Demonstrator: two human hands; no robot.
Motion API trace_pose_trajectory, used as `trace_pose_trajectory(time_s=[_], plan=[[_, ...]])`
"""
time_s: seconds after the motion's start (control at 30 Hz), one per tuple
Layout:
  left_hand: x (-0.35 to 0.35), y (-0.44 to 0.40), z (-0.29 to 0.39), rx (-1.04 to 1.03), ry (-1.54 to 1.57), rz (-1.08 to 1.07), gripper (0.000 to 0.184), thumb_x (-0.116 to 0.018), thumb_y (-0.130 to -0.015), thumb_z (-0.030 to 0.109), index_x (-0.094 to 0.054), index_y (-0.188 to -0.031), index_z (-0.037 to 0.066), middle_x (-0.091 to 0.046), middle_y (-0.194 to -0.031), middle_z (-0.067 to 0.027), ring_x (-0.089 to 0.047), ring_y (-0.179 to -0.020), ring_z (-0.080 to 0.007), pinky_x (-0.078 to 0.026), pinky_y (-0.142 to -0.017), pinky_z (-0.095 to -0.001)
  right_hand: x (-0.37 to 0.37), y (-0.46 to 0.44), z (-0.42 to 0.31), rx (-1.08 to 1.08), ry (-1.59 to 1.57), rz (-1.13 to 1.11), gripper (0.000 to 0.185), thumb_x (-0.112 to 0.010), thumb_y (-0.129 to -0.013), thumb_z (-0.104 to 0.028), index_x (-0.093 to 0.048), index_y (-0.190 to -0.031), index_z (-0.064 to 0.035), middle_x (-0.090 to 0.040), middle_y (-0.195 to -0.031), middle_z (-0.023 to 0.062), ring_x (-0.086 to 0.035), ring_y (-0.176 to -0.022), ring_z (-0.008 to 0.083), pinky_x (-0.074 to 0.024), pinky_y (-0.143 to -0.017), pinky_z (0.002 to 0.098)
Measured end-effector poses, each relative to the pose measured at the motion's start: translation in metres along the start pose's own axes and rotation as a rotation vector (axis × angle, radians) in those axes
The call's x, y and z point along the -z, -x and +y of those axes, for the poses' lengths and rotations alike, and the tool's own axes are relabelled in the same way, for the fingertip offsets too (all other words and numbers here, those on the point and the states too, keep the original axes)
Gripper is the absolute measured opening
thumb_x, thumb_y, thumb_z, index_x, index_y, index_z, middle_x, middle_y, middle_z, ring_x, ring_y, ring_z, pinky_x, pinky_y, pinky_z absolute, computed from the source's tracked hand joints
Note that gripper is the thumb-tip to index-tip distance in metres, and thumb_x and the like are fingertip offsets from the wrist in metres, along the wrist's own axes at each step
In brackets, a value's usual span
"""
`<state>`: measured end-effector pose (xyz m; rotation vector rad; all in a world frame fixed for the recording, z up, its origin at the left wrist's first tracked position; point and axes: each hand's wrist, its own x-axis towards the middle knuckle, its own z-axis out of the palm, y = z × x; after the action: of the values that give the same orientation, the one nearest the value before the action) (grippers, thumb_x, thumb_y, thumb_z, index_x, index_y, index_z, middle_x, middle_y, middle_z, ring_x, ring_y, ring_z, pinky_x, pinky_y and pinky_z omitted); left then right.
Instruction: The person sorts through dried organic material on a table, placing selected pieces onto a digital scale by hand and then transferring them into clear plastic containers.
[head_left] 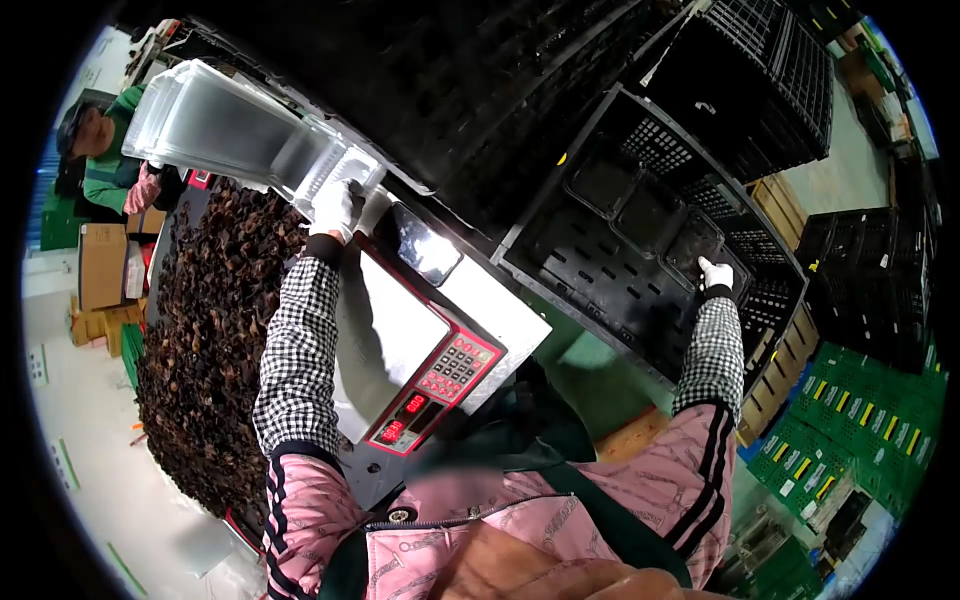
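At your left hand [338, 210], the clear tray stack [225, 125] runs lengthwise away leftward; your right hand [715, 275], well apart, is at a crate tray [690, 243]. Can't tell either grip.

Looks like a packing workshop, likely for produce. A digital scale [457, 368] sits beside a broad heap of dark, crinkled pieces [215, 320], near nested clear plastic trays [220, 125]. Black crates [865, 285] and green crates [865, 412] stand stacked at right; a co-worker [112, 168] shows beyond the heap.
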<state>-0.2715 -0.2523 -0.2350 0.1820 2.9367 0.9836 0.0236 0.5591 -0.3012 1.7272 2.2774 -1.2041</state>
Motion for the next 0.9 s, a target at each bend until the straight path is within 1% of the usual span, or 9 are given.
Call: trace_pose_trajectory(time_s=[0.07,0.13,0.27,0.37,0.53,0.7,0.77,0.83,0.9], plan=[[0.006,0.005,0.015,0.063,0.212,0.056,0.015,-0.068,-0.085,0.018,-0.068,-0.092,0.005,-0.067,-0.087,-0.0171,-0.066,-0.083,-0.0324,-0.054,-0.075,-0.0405,-0.007,0.011,-0.014,0.011,0.023,0.128,0.053,-0.083,-0.082,-0.032,-0.064,-0.113,0.0063,-0.068,-0.077,0.0126,-0.062,-0.057,0.0218,-0.0496,-0.049,0.0383],[0.017,0.014,0.057,0.093,0.244,0.086,0.013,-0.066,-0.088,0.017,-0.064,-0.091,0.004,-0.062,-0.081,-0.0164,-0.062,-0.078,-0.0323,-0.053,-0.076,-0.0401,-0.024,-0.024,0.021,0.298,0.199,0.327,0.052,-0.080,-0.084,-0.035,-0.067,-0.115,0.0051,-0.071,-0.083,0.0137,-0.065,-0.062,0.0225,-0.0520,-0.053,0.0385],[0.058,0.040,0.146,-0.216,-0.169,0.156,0.015,-0.066,-0.085,0.012,-0.066,-0.098,0.004,-0.066,-0.088,-0.0166,-0.065,-0.084,-0.0346,-0.053,-0.080,-0.0417,-0.013,0.050,-0.024,0.155,-0.470,0.001,0.029,-0.072,-0.092,-0.026,-0.068,-0.106,-0.0011,-0.061,-0.071,0.0025,-0.049,-0.049,0.0103,-0.0398,-0.042,0.0247],[0.065,0.046,0.135,-0.169,0.008,0.370,0.018,-0.068,-0.085,0.012,-0.068,-0.101,0.005,-0.068,-0.091,-0.0146,-0.067,-0.087,-0.0332,-0.052,-0.079,-0.0403,0.002,0.151,-0.096,0.115,-0.543,-0.077,0.027,-0.068,-0.096,-0.029,-0.066,-0.108,-0.0047,-0.052,-0.067,-0.0042,-0.044,-0.048,0.0054,-0.0312,-0.040,0.0213],[0.144,0.202,0.256,-0.333,-0.418,0.387,0.017,-0.062,-0.088,0.004,-0.069,-0.104,0.005,-0.067,-0.087,-0.0104,-0.064,-0.081,-0.0282,-0.053,-0.073,-0.0361,0.013,0.314,-0.167,0.444,-0.638,-0.492,0.023,-0.058,-0.101,-0.015,-0.067,-0.116,0.0003,-0.046,-0.064,-0.0038,-0.036,-0.046,0.0043,-0.0291,-0.040,0.0202],[0.100,0.349,0.266,0.150,0.085,0.127,0.020,-0.064,-0.093,0.016,-0.068,-0.109,0.004,-0.069,-0.105,-0.0140,-0.065,-0.095,-0.0307,-0.052,-0.084,-0.0404,-0.038,0.449,-0.221,0.795,-0.558,-0.969,0.024,-0.055,-0.099,-0.005,-0.066,-0.119,0.0020,-0.051,-0.066,-0.0017,-0.040,-0.049,0.0046,-0.0324,-0.045,0.0201],[0.076,0.378,0.267,0.170,0.280,0.345,0.020,-0.060,-0.096,0.019,-0.071,-0.102,0.003,-0.070,-0.097,-0.0147,-0.066,-0.089,-0.0291,-0.052,-0.082,-0.0389,-0.068,0.494,-0.239,0.849,-0.452,-1.089,0.022,-0.060,-0.096,0.000,-0.066,-0.117,0.0022,-0.059,-0.074,0.0006,-0.049,-0.057,0.0045,-0.0394,-0.052,0.0195],[0.067,0.392,0.267,0.279,0.494,0.276,0.019,-0.058,-0.098,0.016,-0.067,-0.106,0.002,-0.067,-0.099,-0.0141,-0.064,-0.087,-0.0319,-0.052,-0.079,-0.0433,-0.115,0.525,-0.238,1.122,-0.348,-1.081,0.020,-0.068,-0.091,0.002,-0.068,-0.112,0.0029,-0.068,-0.088,0.0040,-0.059,-0.073,0.0058,-0.0484,-0.068,0.0207],[0.055,0.394,0.258,0.010,-0.291,0.243,0.027,-0.060,-0.089,0.016,-0.063,-0.112,0.003,-0.064,-0.097,-0.0122,-0.063,-0.092,-0.0300,-0.052,-0.083,-0.0421,-0.136,0.565,-0.241,1.445,-0.234,-1.068,0.018,-0.074,-0.088,-0.003,-0.069,-0.105,0.0011,-0.070,-0.088,0.0065,-0.061,-0.074,0.0081,-0.0502,-0.068,0.0239]])
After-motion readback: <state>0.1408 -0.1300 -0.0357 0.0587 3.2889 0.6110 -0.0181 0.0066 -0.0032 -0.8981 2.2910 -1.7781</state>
